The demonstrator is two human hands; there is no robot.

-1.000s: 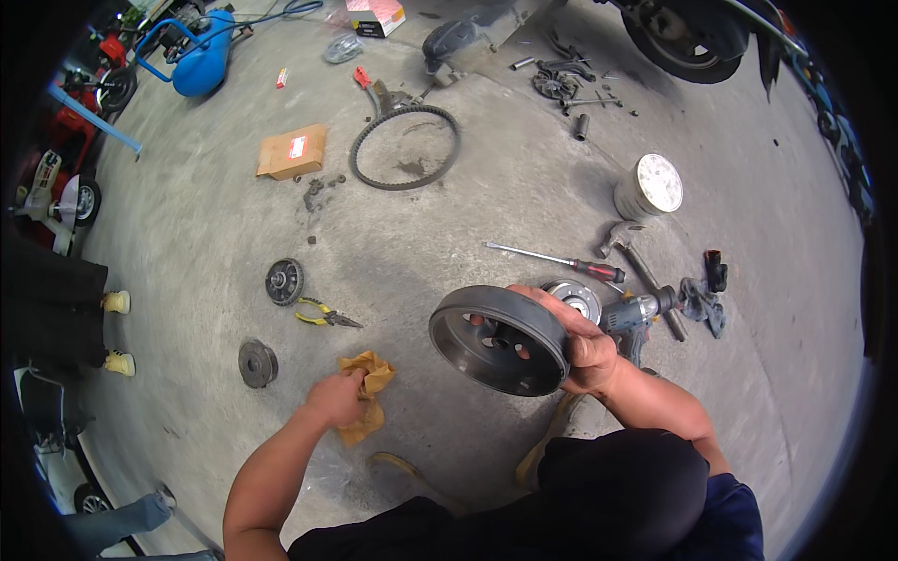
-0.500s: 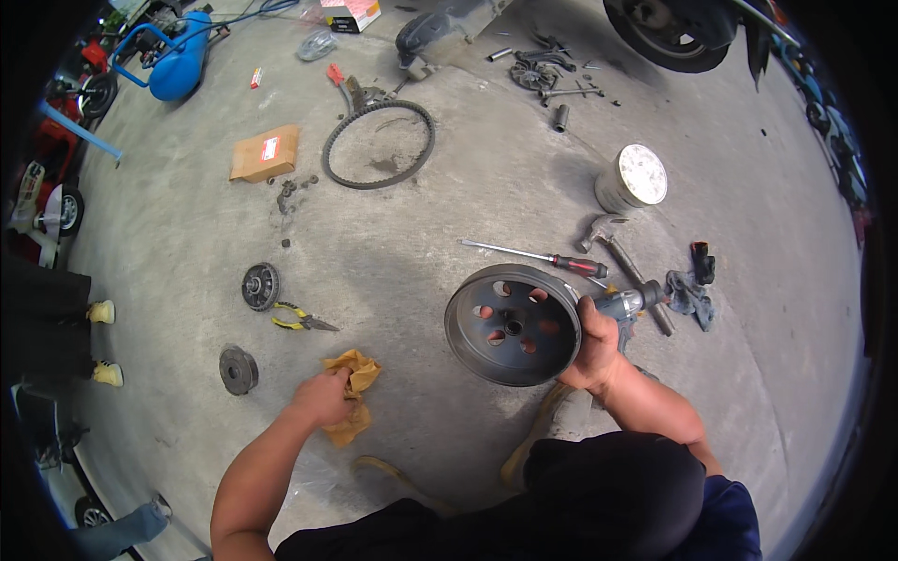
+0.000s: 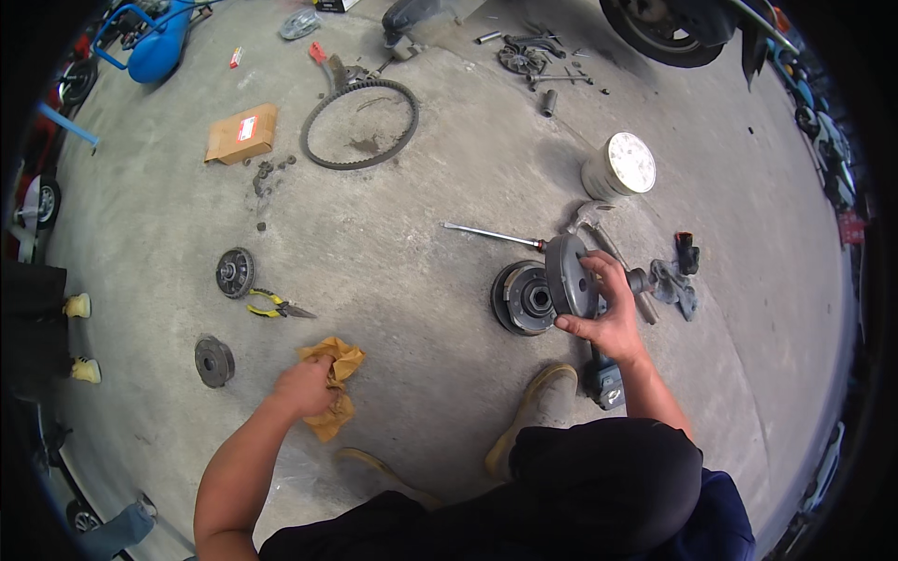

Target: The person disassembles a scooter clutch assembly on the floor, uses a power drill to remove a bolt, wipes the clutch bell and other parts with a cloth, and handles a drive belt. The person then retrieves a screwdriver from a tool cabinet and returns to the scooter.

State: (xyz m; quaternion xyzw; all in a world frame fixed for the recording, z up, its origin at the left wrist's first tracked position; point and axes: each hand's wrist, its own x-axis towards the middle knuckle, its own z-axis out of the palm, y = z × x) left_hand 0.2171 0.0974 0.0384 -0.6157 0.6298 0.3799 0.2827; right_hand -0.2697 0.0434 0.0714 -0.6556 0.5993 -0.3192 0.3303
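Observation:
My right hand [image 3: 608, 318] grips a dark metal drum [image 3: 566, 280] tilted on edge, thumb at its lower rim, beside a round clutch assembly [image 3: 522, 297] lying on the floor. My left hand [image 3: 309, 383] is closed on a crumpled yellow-brown paper or cloth [image 3: 332, 416] at the lower middle. To its left are a round metal disc [image 3: 214, 361], a finned pulley [image 3: 235, 272] and yellow-handled pliers [image 3: 271, 304]. Behind the drum lie a partly hidden power drill [image 3: 606, 383], a screwdriver [image 3: 482, 234], a hammer [image 3: 589, 217] and dark gloves or rags [image 3: 675, 285].
A white bucket [image 3: 618, 166], drive belt [image 3: 409, 131], cardboard package [image 3: 240, 140] and scattered parts lie beyond. A blue compressor [image 3: 154, 51] stands back left, a vehicle wheel [image 3: 645, 37] back right. A bystander's yellow-shod foot [image 3: 79, 306] is at left; my shoe [image 3: 543, 402] is below.
My right hand has turned the drum onto its edge and shifted it right, uncovering the clutch assembly. My left hand stays on the crumpled paper; the view has shifted.

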